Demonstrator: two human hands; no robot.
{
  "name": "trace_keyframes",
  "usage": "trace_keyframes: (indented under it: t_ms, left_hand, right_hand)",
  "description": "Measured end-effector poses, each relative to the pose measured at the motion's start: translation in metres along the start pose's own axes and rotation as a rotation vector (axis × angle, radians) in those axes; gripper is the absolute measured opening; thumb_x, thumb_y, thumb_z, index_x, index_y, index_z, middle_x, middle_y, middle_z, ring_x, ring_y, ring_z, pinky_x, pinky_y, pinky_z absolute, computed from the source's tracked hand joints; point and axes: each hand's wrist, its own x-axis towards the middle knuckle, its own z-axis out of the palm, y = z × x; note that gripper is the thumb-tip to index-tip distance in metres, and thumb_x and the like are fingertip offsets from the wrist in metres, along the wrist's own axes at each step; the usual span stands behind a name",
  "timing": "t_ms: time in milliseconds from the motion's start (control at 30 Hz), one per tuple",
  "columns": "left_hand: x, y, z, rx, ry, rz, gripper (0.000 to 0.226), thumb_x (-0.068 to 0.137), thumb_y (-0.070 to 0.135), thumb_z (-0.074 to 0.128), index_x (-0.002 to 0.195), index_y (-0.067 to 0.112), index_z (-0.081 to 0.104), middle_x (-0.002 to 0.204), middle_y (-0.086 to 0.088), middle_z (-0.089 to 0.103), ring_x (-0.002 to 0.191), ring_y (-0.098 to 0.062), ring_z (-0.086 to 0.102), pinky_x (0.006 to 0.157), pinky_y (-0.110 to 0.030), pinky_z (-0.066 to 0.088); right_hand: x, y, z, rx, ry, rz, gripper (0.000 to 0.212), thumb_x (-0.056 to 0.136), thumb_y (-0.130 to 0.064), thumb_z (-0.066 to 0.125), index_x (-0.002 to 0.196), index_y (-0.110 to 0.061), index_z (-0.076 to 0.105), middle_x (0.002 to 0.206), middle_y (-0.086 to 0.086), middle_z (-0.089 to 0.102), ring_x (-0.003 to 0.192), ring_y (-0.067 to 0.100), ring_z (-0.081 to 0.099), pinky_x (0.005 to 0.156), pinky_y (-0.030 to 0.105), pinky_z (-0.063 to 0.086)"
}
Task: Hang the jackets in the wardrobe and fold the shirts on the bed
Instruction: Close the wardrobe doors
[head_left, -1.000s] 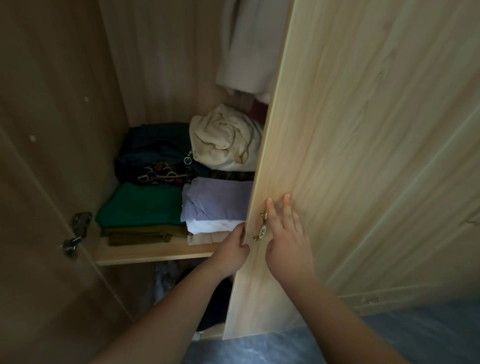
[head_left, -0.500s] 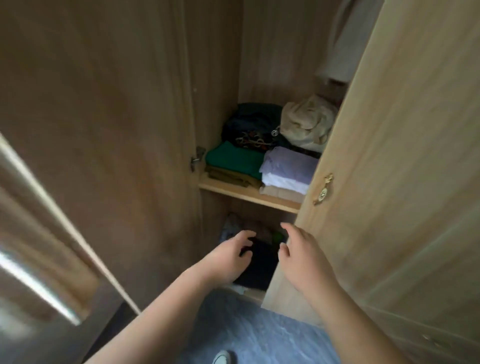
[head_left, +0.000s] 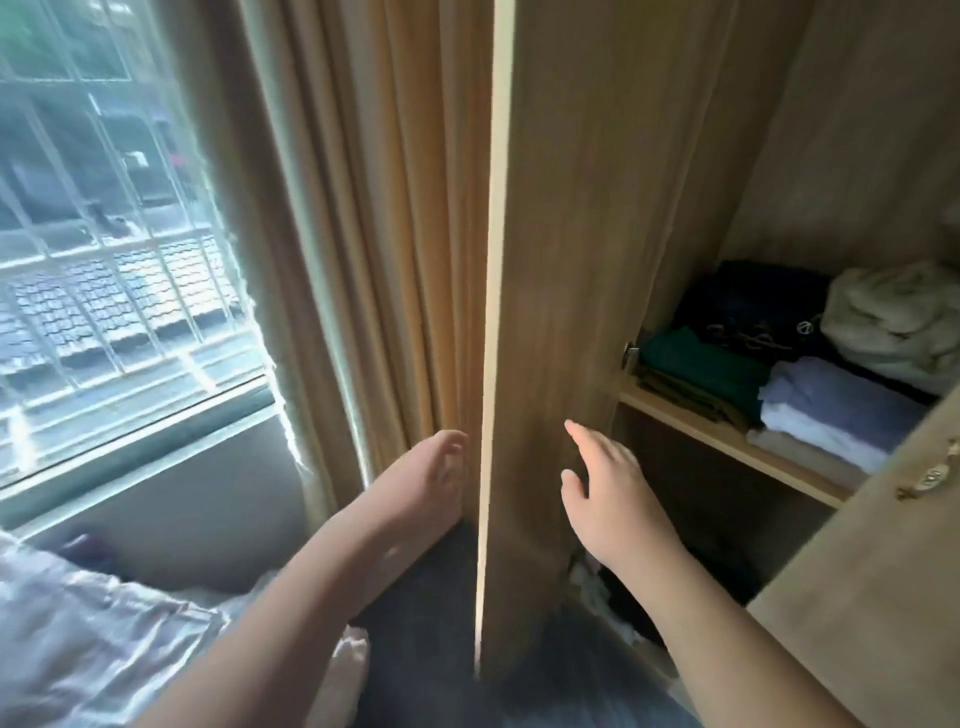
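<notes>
The light wood-grain wardrobe (head_left: 857, 130) stands open, its left door (head_left: 561, 260) edge-on between the hands. Folded green, lilac and dark clothes (head_left: 841, 395) lie on its wooden shelf (head_left: 727, 444). A tan curtain (head_left: 405, 234) hangs just beside the door, next to a barred window (head_left: 104, 234). A pale-sheeted bed (head_left: 104, 649) lies at lower left. The left hand (head_left: 441, 478) is bent at the door's outer face, grip unclear. The right hand (head_left: 608, 488) has a wide, empty grip.

No word, label, brand or number can be read. The dark folded garment (head_left: 753, 301) on the shelf (head_left: 717, 439), up and right of the right hand (head_left: 613, 499), bears a pale print and a small round emblem, both too blurred to make out
</notes>
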Motion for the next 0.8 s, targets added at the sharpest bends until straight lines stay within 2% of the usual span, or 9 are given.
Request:
trace_keyframes:
  t_ms: [100, 200, 300, 433, 500, 600, 633, 733, 800]
  left_hand:
    - [0.025, 0.001, -0.030, 0.115, -0.004, 0.056, 0.046, 0.098, 0.032, 0.042, 0.144, 0.031, 0.038, 0.141, 0.001, 0.053, 0.111, -0.017, 0.061, 0.089, -0.028, 0.048]
    - [0.055, 0.005, -0.046, 0.101, -0.058, 0.127, 0.061, 0.100, 0.031, 0.047, 0.155, 0.033, 0.023, 0.159, 0.005, 0.033, 0.135, -0.018, 0.049, 0.108, -0.034, 0.046]
    - [0.081, 0.013, -0.048, -0.014, -0.192, 0.233, 0.071, 0.100, 0.028, 0.051, 0.159, 0.033, 0.012, 0.164, 0.008, 0.023, 0.148, -0.013, 0.030, 0.119, -0.036, 0.032]
    - [0.083, 0.018, -0.031, -0.185, -0.293, 0.280, 0.061, 0.091, 0.028, 0.044, 0.150, 0.037, 0.031, 0.137, 0.010, 0.057, 0.123, -0.012, 0.056, 0.109, -0.039, 0.044]
    - [0.076, 0.017, -0.018, -0.217, -0.284, 0.291, 0.060, 0.092, 0.033, 0.044, 0.148, 0.047, 0.026, 0.130, 0.017, 0.060, 0.118, -0.007, 0.059, 0.106, -0.037, 0.047]
    - [0.064, 0.035, -0.006, -0.249, -0.254, 0.475, 0.054, 0.098, 0.042, 0.040, 0.145, 0.061, 0.018, 0.130, 0.038, 0.050, 0.123, 0.005, 0.053, 0.102, -0.013, 0.042]
    - [0.061, 0.045, -0.002, -0.262, -0.263, 0.537, 0.053, 0.101, 0.041, 0.040, 0.149, 0.054, 0.019, 0.134, 0.036, 0.049, 0.126, 0.004, 0.051, 0.102, -0.013, 0.041]
    - [0.055, 0.067, 0.027, -0.233, -0.297, 0.681, 0.064, 0.104, 0.022, 0.044, 0.159, 0.029, 0.013, 0.148, 0.007, 0.047, 0.134, -0.013, 0.048, 0.111, -0.034, 0.041]
    - [0.052, 0.083, 0.048, -0.158, -0.323, 0.733, 0.073, 0.101, 0.016, 0.047, 0.160, 0.028, 0.006, 0.152, 0.001, 0.041, 0.133, -0.020, 0.046, 0.113, -0.030, 0.038]
  right_hand:
    - [0.024, -0.026, 0.007, -0.047, 0.002, -0.042, 0.058, 0.100, -0.033, 0.048, 0.153, -0.032, 0.027, 0.158, -0.008, 0.033, 0.146, 0.015, 0.028, 0.115, 0.036, 0.035]
    - [0.045, -0.048, 0.012, -0.047, 0.051, 0.003, 0.057, 0.099, -0.039, 0.046, 0.152, -0.035, 0.026, 0.158, -0.007, 0.034, 0.145, 0.017, 0.032, 0.112, 0.037, 0.038]
    - [0.053, -0.062, 0.016, -0.016, 0.087, 0.050, 0.056, 0.100, -0.042, 0.046, 0.152, -0.034, 0.028, 0.157, -0.005, 0.036, 0.144, 0.018, 0.035, 0.110, 0.038, 0.040]
    - [0.049, -0.071, 0.009, 0.027, 0.136, 0.037, 0.056, 0.100, -0.038, 0.049, 0.152, -0.032, 0.030, 0.156, -0.005, 0.038, 0.142, 0.016, 0.039, 0.110, 0.034, 0.039]
    - [0.042, -0.072, 0.002, 0.040, 0.161, -0.004, 0.056, 0.100, -0.037, 0.048, 0.153, -0.032, 0.029, 0.156, -0.007, 0.038, 0.142, 0.013, 0.037, 0.112, 0.031, 0.037]
    - [0.030, -0.070, -0.011, 0.113, 0.241, -0.032, 0.056, 0.098, -0.045, 0.042, 0.151, -0.040, 0.025, 0.155, -0.010, 0.038, 0.141, 0.009, 0.039, 0.114, 0.032, 0.038]
    - [0.025, -0.068, -0.015, 0.143, 0.277, -0.024, 0.056, 0.096, -0.050, 0.040, 0.149, -0.042, 0.023, 0.155, -0.010, 0.039, 0.139, 0.009, 0.041, 0.113, 0.034, 0.039]
    - [0.007, -0.051, -0.031, 0.193, 0.415, 0.013, 0.063, 0.093, -0.056, 0.042, 0.150, -0.037, 0.023, 0.147, -0.007, 0.048, 0.129, 0.007, 0.052, 0.105, 0.033, 0.049]
    - [-0.005, -0.032, -0.045, 0.167, 0.514, 0.057, 0.065, 0.092, -0.064, 0.041, 0.149, -0.037, 0.022, 0.142, -0.006, 0.053, 0.121, 0.002, 0.056, 0.097, 0.026, 0.053]
